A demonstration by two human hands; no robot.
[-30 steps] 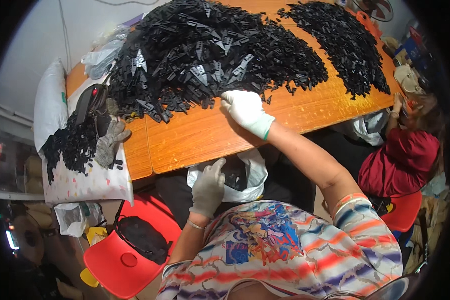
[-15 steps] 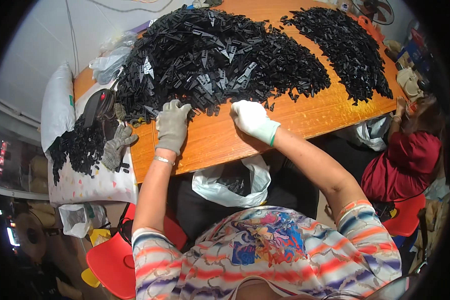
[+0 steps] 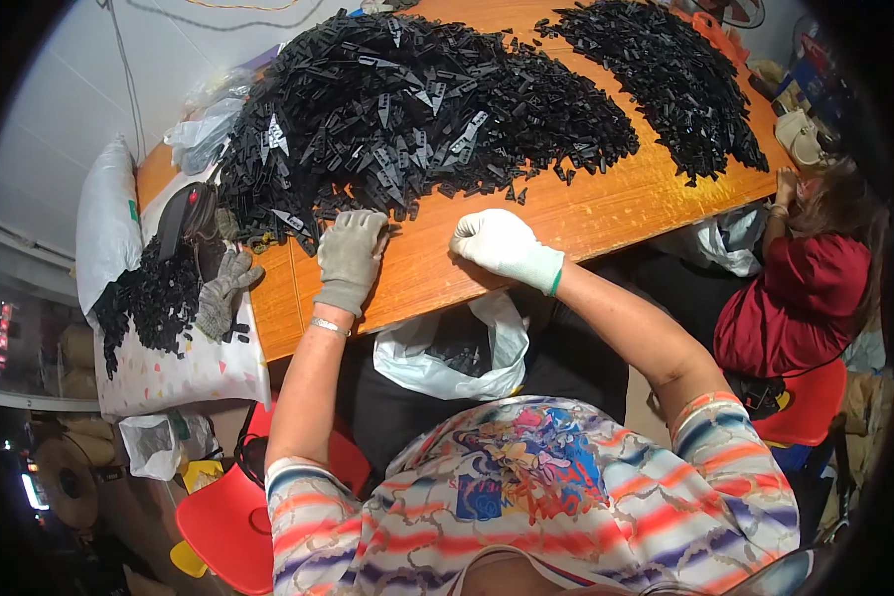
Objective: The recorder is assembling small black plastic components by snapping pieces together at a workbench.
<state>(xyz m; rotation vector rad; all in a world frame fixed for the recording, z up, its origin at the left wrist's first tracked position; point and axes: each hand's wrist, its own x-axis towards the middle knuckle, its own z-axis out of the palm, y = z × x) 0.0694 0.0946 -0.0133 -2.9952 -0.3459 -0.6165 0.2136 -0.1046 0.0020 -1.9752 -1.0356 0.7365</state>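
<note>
A large heap of small black plastic pieces, many of them pointed, covers the far part of the wooden table. At its near edge is my left hand in a grey glove, fingers curled in; a small dark bit shows by the fingertips, too little to name. My right hand, in a white glove, is closed over the bare wood in front of the heap. Whatever its fingers hold, if anything, is hidden. Below the table edge, between my forearms, an open white plastic bag has dark pieces inside.
A second black heap lies at the right. Leftward are a spare grey glove, more black pieces and a full white sack. A co-worker in a dark red top sits at the right. A red chair stands lower left.
Both hands have drawn back from the heap toward the table's near edge, and a little to the right. Their fingers stay curled. The whole view has shifted slightly.
</note>
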